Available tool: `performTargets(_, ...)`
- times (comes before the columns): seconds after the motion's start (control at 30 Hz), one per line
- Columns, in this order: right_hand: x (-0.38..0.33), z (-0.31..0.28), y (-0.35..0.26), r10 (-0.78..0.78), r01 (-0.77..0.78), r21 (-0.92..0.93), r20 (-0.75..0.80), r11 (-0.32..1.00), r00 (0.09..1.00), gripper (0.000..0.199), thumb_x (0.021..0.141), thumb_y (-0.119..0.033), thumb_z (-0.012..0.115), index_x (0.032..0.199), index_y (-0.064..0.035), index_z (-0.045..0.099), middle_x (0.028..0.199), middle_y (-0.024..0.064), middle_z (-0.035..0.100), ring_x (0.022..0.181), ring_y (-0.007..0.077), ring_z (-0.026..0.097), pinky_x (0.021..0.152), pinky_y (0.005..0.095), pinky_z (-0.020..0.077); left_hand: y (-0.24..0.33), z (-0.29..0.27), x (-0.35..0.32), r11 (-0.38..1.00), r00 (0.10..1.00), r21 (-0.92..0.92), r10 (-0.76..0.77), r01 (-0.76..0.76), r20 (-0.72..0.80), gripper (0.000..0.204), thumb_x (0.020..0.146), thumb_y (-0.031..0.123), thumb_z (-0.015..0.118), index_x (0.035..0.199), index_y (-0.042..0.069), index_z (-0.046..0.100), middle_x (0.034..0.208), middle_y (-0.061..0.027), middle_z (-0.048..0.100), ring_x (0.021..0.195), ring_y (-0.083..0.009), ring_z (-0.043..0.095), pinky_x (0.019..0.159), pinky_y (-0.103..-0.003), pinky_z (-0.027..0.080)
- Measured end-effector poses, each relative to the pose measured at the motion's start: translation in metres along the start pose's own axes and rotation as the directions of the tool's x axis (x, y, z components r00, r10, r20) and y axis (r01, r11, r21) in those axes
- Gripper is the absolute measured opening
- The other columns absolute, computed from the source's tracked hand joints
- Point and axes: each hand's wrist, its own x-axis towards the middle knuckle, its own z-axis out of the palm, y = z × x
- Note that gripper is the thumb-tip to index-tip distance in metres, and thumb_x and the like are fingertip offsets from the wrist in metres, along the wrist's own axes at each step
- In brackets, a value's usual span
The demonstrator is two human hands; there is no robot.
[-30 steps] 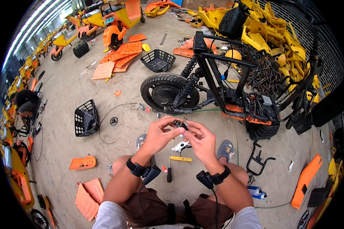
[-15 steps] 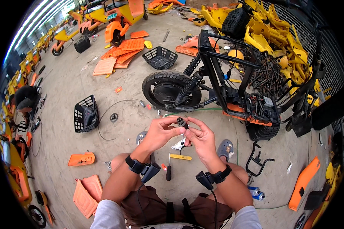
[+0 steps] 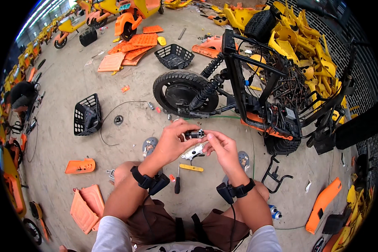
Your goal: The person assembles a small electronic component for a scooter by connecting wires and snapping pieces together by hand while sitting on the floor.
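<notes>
My left hand is closed round a short dark cylindrical metal part with a silver end, held sideways above the floor. The thumb and forefinger of my right hand pinch its silver end. Just below my hands lies a silver metal bracket-like piece, partly covered by my fingers. Nearer to me on the floor are a yellow flat strip and a screwdriver with a black handle.
A stripped black scooter frame with its rear wheel stands ahead to the right. Black baskets, a small sprocket and orange panels lie on the left. Blue spray cans are beside my right leg. Yellow panels are heaped far right.
The dark metal part has turned from pointing upward to lying sideways between my hands. My right hand has shifted to its silver end. The whole view has moved slightly.
</notes>
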Motion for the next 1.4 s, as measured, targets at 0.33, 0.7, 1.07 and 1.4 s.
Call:
performTargets(0.33,0.001,0.006,0.009,-0.017,0.010,-0.073,-0.089,0.997,0.996,0.021,0.088,-0.015,0.068,0.101,0.0021,0.067,0.077,0.0016,0.064,0.066,0.0064,0.058,0.057,0.0191,0.0453,-0.004,-0.005,-0.003,0.998,0.999,0.030,0.052,-0.053,0.014,0.031,0.071,0.010,0.080,0.099,0.003,0.069,0.087,-0.0073,0.064,0.074,-0.0149,0.060,0.058,-0.024,0.049)
performTargets(0.7,-0.007,0.015,0.005,-0.279,0.236,-0.319,-0.098,0.918,0.955,0.015,0.085,-0.004,0.067,0.097,0.0050,0.067,0.088,0.0076,0.065,0.069,0.0096,0.060,0.062,0.0226,0.0489,0.004,-0.012,-0.003,0.990,0.983,-0.059,-0.122,0.131,0.138,0.032,0.073,0.018,0.080,0.098,0.003,0.070,0.086,-0.0069,0.069,0.072,-0.0123,0.059,0.063,-0.026,0.049)
performTargets(1.07,-0.007,0.014,0.007,-0.377,0.323,-0.400,-0.063,0.858,0.924,0.014,0.086,-0.006,0.066,0.096,0.0028,0.065,0.087,0.0076,0.065,0.072,0.0105,0.061,0.063,0.0240,0.0494,0.005,-0.011,-0.005,0.976,0.973,-0.144,-0.135,0.162,0.185,0.030,0.076,0.018,0.078,0.101,0.004,0.068,0.091,-0.0038,0.068,0.077,-0.0114,0.060,0.065,-0.025,0.047)
performTargets(1.4,-0.008,0.013,0.008,-0.284,0.250,-0.340,-0.053,0.907,0.957,0.019,0.091,-0.014,0.063,0.100,0.0020,0.058,0.080,0.0061,0.064,0.072,0.0098,0.062,0.064,0.0239,0.0486,0.003,-0.008,-0.004,0.975,0.972,-0.139,-0.144,0.171,0.188,0.029,0.078,0.016,0.076,0.102,0.003,0.067,0.092,-0.0064,0.068,0.073,-0.0118,0.059,0.065,-0.026,0.048)
